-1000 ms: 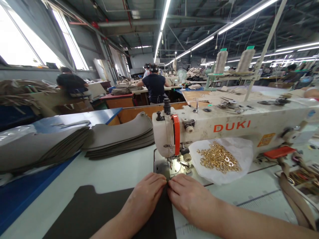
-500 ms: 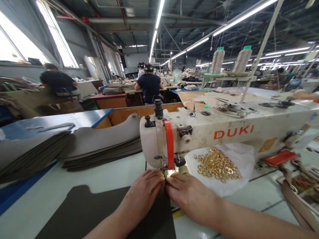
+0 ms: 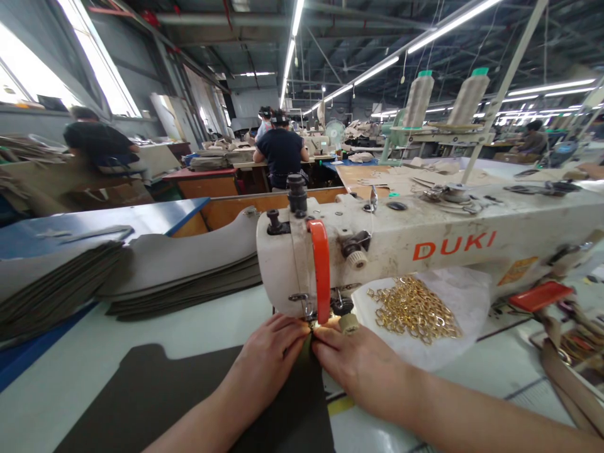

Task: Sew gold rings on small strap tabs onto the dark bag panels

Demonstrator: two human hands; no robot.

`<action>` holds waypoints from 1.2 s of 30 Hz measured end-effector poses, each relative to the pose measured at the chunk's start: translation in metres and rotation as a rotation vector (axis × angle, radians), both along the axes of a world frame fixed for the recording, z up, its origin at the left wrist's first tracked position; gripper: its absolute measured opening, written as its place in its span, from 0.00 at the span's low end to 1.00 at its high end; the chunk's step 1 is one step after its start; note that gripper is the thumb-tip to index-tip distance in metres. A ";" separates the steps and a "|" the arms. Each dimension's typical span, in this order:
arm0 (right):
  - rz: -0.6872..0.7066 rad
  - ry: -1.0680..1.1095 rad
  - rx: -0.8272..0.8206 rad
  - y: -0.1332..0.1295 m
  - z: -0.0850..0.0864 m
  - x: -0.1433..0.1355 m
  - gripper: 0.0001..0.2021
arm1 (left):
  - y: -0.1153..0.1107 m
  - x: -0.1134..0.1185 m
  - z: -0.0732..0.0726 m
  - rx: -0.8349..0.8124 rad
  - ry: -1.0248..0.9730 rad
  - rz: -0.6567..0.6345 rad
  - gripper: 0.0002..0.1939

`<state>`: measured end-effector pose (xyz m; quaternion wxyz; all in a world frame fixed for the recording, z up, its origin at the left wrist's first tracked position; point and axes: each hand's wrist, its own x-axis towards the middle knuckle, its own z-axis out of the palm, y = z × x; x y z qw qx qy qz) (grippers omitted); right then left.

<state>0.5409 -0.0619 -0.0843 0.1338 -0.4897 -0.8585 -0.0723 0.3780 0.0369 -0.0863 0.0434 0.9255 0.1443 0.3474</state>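
Note:
A dark grey fabric panel lies flat on the pale table, its far edge under the needle end of a white sewing machine. My left hand presses on the panel just left of the needle, fingers closed with the tips pinching at its edge. Close on the other side, my right hand is closed too, fingertips at the same spot by the presser foot. Both sets of fingertips almost meet under the machine head and hide the small area between them. Whether a small part is held there cannot be made out.
Gold metal rings lie heaped on a white sheet right of the needle. Stacks of grey panels stand left of the machine. Two thread cones rise behind it. Co-workers sit at stations further back. A strap hangs at right.
The view has shifted slightly, so the machine and stacks sit a little differently in frame. Both hands stay at the needle, with the panel in nearly the same place.

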 end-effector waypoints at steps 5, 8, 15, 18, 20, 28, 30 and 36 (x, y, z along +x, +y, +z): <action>-0.012 0.032 0.007 -0.001 -0.004 -0.001 0.06 | 0.000 0.000 -0.002 -0.038 0.016 0.027 0.12; -0.034 0.060 0.042 -0.003 -0.009 -0.001 0.05 | -0.001 0.000 -0.001 -0.053 0.028 0.025 0.12; 0.063 0.090 0.071 -0.017 -0.002 -0.001 0.06 | -0.011 -0.013 0.001 0.020 0.144 0.024 0.14; 0.108 0.051 0.031 -0.018 0.004 -0.002 0.08 | -0.016 -0.021 -0.002 0.075 0.204 0.059 0.15; 0.111 0.038 0.012 -0.018 0.006 -0.002 0.09 | -0.018 -0.023 -0.003 0.112 0.250 0.061 0.16; 0.112 0.030 -0.022 -0.016 0.003 -0.001 0.10 | -0.015 -0.025 -0.010 0.262 0.359 0.053 0.18; 0.113 0.036 -0.035 -0.016 0.003 -0.001 0.10 | -0.013 -0.026 -0.011 0.300 0.403 0.051 0.18; 0.132 0.066 -0.063 -0.014 0.003 -0.001 0.11 | -0.010 -0.026 -0.010 0.331 0.446 0.054 0.19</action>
